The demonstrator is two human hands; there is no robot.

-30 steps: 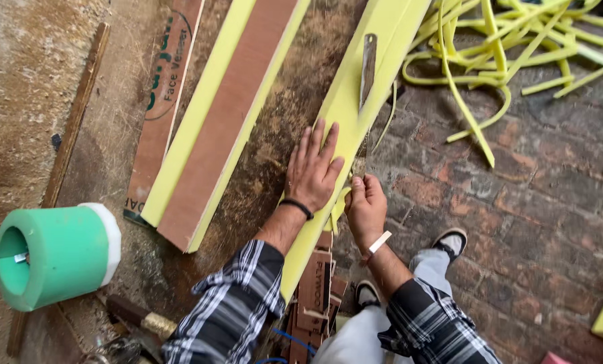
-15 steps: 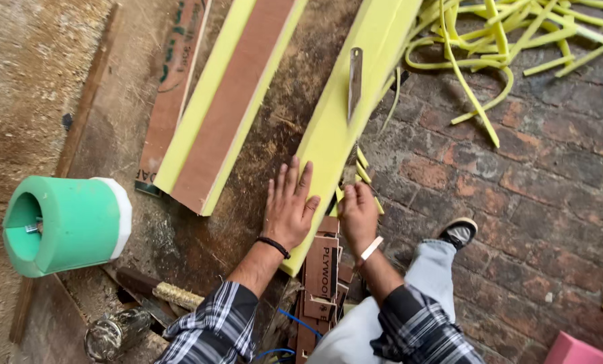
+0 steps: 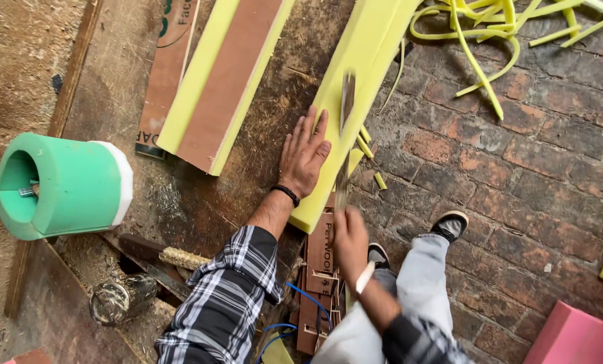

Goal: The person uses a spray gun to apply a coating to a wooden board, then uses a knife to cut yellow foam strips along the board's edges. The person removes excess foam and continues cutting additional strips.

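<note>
A long yellow foam strip [image 3: 355, 81] lies along the edge of a worn wooden bench. My left hand [image 3: 303, 154] presses flat on its near end with the fingers spread; a dark band is on the wrist. My right hand [image 3: 350, 237], blurred by motion, is closed on the handle of a long knife [image 3: 346, 114]. The blade runs up along the foam's right side, just beside my left fingers. Small yellow offcuts [image 3: 367, 152] lie next to the blade.
A second yellow foam piece topped with brown board [image 3: 227, 81] lies to the left. A green foam cylinder [image 3: 66, 185] rests on its side, with a metal can [image 3: 116, 296] nearby. Yellow foam trimmings [image 3: 490, 40] litter the brick floor. A pink foam block [image 3: 574, 337] is at bottom right.
The knife, which lay loose on the foam before, is now in my right hand and moving. My right hand has pulled back toward my body. My left hand stays flat on the foam.
</note>
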